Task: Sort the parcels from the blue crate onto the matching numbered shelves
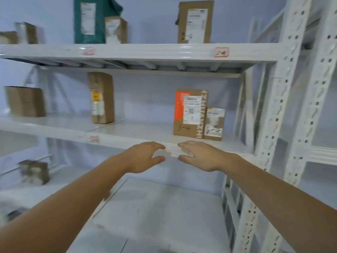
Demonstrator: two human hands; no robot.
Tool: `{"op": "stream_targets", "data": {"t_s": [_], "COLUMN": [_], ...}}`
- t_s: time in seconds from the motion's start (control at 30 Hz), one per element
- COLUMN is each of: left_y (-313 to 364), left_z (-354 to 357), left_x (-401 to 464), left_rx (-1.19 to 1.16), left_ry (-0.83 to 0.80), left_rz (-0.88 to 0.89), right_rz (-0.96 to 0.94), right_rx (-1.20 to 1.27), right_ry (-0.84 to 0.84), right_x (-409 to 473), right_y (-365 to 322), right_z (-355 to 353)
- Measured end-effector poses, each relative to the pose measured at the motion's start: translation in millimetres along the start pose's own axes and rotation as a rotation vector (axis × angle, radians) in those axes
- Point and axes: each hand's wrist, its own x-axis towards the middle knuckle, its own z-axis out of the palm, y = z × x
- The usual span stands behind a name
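While both hands hover empty at middle shelf (127, 137) edge, left hand (144, 157) and right hand (202, 156) fingers loosely spread, pinching nothing: parcels (189, 114) standing upright on shelves, probably light, stiff cardboard; grip by side faces; crate unseen.

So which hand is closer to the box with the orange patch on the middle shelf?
Right. The right hand is just below the orange-patched box, at the shelf's front edge; the left hand is lower and farther left.
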Motion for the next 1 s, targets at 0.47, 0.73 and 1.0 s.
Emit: {"op": "stream_targets", "data": {"t_s": [0.47, 0.73, 1.0], "left_y": [-96.5, -124.3, -147.1], "left_z": [-78.4, -139.0, -161.5], "left_x": [-373.3, -618.2, -791.0], "left_rx": [0.135, 0.128, 0.151], "left_ry": [-0.037, 0.015, 0.025], "left_rz": [-0.729, -1.094, -1.294], "right_rz": [-0.694, -1.0, -1.175], "right_rx": [0.104, 0.227, 0.257], "right_ry": [-0.125, -0.169, -0.227], "right_x": [25.6, -9.8, -50.2], "right_y": [-332.9, -586.9, -776.7], "right_z": [51.5, 64.1, 95.3]}}
